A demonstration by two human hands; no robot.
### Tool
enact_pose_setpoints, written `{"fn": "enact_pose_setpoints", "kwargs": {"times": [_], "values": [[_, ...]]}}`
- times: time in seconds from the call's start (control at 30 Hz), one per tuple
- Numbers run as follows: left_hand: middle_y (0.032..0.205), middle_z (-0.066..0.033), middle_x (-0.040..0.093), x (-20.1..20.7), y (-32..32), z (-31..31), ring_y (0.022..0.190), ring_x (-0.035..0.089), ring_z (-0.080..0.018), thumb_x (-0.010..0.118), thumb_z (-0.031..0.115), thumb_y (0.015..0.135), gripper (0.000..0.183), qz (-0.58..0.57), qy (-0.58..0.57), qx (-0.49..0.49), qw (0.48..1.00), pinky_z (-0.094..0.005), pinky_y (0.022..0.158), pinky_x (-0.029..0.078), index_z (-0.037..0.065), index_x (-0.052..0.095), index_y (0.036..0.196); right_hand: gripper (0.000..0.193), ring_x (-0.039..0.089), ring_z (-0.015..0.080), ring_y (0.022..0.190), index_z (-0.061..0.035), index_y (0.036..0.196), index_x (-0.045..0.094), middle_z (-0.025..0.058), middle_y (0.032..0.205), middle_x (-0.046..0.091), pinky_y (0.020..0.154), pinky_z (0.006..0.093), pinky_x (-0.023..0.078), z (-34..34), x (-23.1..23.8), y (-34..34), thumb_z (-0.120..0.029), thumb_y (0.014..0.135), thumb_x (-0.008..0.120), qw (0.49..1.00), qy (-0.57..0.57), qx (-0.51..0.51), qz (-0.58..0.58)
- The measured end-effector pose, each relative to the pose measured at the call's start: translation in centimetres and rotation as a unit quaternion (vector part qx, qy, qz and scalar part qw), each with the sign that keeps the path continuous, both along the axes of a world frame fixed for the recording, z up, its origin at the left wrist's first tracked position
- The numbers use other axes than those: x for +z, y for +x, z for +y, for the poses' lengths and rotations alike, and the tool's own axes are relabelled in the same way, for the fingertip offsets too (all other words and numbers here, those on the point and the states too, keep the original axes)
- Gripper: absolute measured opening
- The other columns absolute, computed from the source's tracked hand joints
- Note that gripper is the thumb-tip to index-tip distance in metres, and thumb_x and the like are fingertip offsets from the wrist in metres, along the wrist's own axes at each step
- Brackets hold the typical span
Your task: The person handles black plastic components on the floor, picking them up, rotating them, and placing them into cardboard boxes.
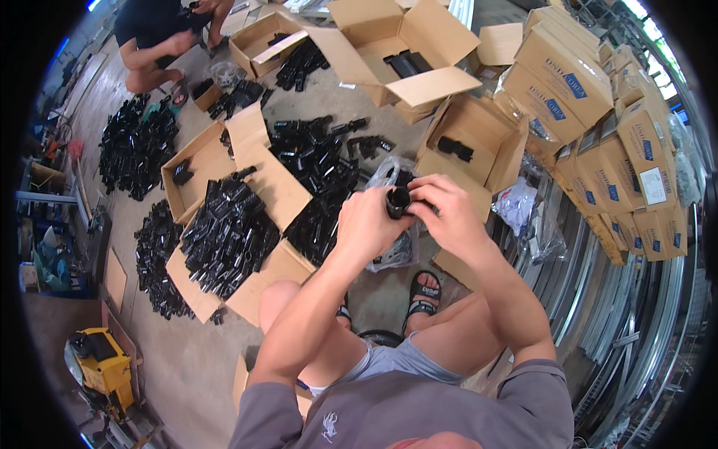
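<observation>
Wrapped around a black tubular part (pixel 398 199), my left hand (pixel 368 223) holds it with its round open end facing up. On the part's other side my right hand (pixel 450 211) is closed, its fingertips pressed against it. Both hands are in front of my knees, above a clear plastic bag (pixel 396 253) on the floor. Just beyond the right hand is an open carton (pixel 497 150) with a few black parts (pixel 455 148) inside. To the left of my hands lies a heap of similar black parts (pixel 318 168).
More black parts (pixel 228 224) are piled in and around an opened carton (pixel 196 170) at left. A large carton (pixel 359 56) stands farther away. Stacked boxes (pixel 565 82) and long metal profiles (pixel 591 314) line the right. Another person (pixel 161 52) crouches far left; a yellow machine (pixel 108 367) stands lower left.
</observation>
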State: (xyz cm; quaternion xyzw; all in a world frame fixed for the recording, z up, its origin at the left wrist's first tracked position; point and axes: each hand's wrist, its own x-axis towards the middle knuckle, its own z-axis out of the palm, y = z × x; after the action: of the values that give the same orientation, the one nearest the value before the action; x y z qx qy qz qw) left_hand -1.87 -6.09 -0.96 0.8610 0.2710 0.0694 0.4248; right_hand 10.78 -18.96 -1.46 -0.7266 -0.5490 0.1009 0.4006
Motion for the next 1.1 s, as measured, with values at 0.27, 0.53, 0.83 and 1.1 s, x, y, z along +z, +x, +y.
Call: {"fn": "enact_pose_setpoints", "kwargs": {"times": [0.27,0.53,0.83,1.1], "values": [[0.079,-0.0166,0.071,0.1,-0.2,0.0,0.077,0.069,-0.0367,0.081,0.029,0.07,0.033,0.001,0.001,-0.008,1.0,-0.0424,0.069,0.054,0.009,0.075,0.095,0.021,0.062,0.0341,0.107,-0.0005,0.1,0.068,0.0151,0.114,0.065,0.093,0.0407,0.049,-0.5,0.1,0.5,-0.009,0.081,0.073,0.995,-0.01,0.029,0.094],[0.074,-0.0173,0.069,-0.4,-0.5,0.1,0.073,0.068,-0.0374,0.081,0.026,0.068,0.029,-0.019,0.008,0.004,1.0,-0.0436,0.066,0.052,0.006,0.073,0.087,0.017,0.063,0.0324,0.106,0.0007,0.096,0.068,0.0134,0.114,0.066,0.092,0.0392,0.049,-0.2,0.2,0.0,-0.007,0.081,0.073,0.989,-0.01,0.014,0.144],[0.075,-0.0174,0.069,-0.3,-0.3,0.1,0.073,0.068,-0.0371,0.08,0.027,0.069,0.028,0.004,0.005,0.001,1.0,-0.0437,0.066,0.052,0.005,0.072,0.086,0.02,0.064,0.0292,0.107,-0.0001,0.099,0.069,0.0127,0.114,0.067,0.093,0.0384,0.049,-0.1,0.0,0.1,-0.007,0.081,0.073,0.992,-0.008,0.013,0.124],[0.08,-0.0175,0.071,-0.1,-0.2,0.1,0.079,0.069,-0.0368,0.08,0.029,0.07,0.034,0.016,0.005,-0.01,1.0,-0.0454,0.069,0.055,0.008,0.073,0.095,0.021,0.064,0.0295,0.108,-0.0006,0.1,0.07,0.0137,0.116,0.066,0.094,0.0378,0.049,-0.2,-0.2,0.3,-0.006,0.08,0.074,0.99,-0.022,0.006,0.142]]}}
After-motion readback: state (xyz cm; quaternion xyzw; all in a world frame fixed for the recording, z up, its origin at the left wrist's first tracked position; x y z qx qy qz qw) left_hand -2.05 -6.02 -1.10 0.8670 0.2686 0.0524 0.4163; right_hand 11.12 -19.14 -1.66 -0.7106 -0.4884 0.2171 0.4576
